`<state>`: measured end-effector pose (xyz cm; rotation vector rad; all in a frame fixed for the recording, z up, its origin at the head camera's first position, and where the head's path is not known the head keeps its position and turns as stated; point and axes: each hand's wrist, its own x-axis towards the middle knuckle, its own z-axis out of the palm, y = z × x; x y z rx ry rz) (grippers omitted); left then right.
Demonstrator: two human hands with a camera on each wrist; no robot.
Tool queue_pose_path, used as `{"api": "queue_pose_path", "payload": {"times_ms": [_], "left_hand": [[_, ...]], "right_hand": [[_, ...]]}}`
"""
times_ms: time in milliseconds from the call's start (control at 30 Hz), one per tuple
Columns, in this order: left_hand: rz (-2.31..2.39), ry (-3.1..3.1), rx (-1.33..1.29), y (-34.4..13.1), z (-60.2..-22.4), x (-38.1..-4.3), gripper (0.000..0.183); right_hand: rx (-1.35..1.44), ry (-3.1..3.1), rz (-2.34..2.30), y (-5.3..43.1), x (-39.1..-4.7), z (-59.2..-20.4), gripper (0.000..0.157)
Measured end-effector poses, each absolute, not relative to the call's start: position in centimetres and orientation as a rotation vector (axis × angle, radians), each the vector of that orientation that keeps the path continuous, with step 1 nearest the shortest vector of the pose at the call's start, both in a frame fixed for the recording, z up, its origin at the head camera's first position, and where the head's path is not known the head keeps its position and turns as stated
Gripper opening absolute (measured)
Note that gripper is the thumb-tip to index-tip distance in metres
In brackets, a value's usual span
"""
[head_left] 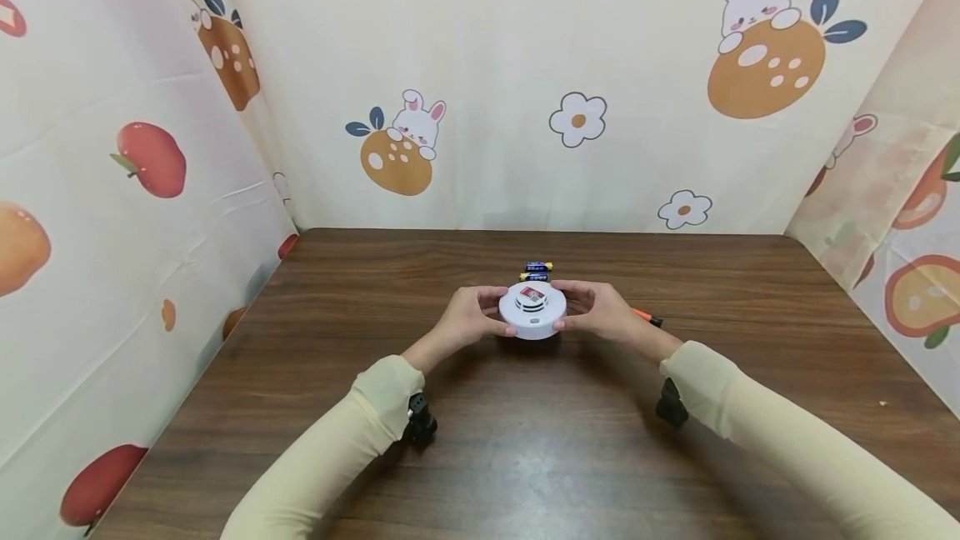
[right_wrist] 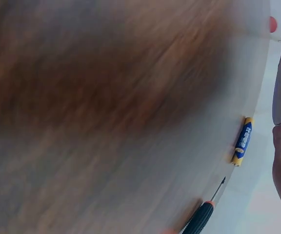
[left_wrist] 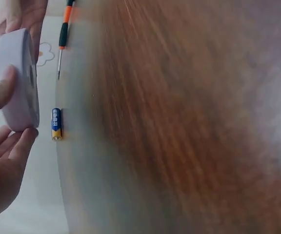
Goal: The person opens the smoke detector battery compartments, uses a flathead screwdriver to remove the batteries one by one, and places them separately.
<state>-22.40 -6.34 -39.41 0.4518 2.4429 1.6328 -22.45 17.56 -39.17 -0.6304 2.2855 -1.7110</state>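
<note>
A round white smoke detector (head_left: 533, 323) with a red label on its raised vented cap is held above the table between both hands. My left hand (head_left: 471, 315) grips its left edge, thumb at the front and fingers behind. On the opposite edge, my right hand (head_left: 597, 308) grips it in the same way. From the left wrist, the detector (left_wrist: 14, 78) shows edge-on, its underside facing the table. Just behind it in the head view lie two blue and yellow batteries (head_left: 537, 267), side by side.
A screwdriver (head_left: 647, 317) with an orange and black handle lies on the table, partly hidden behind the right forearm; its thin shaft (left_wrist: 59, 66) shows in the left wrist view. The brown wooden table (head_left: 360, 290) ends at a patterned cloth backdrop (head_left: 495, 165), with more cloth at both sides.
</note>
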Motion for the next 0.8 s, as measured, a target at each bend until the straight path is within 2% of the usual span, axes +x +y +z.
{"api": "queue_pose_path", "payload": {"times_ms": [333, 800], "left_hand": [[1.303, 2.625, 0.544, -5.4, -39.1, -23.6, 0.070], [1.190, 2.669, 0.595, -5.1, -40.2, -24.0, 0.070]], "right_hand": [[-0.641, 2.381, -1.548, 17.8, -23.3, -39.9, 0.071], [-0.609, 2.454, -1.391, 17.6, -23.7, -40.6, 0.073]]}}
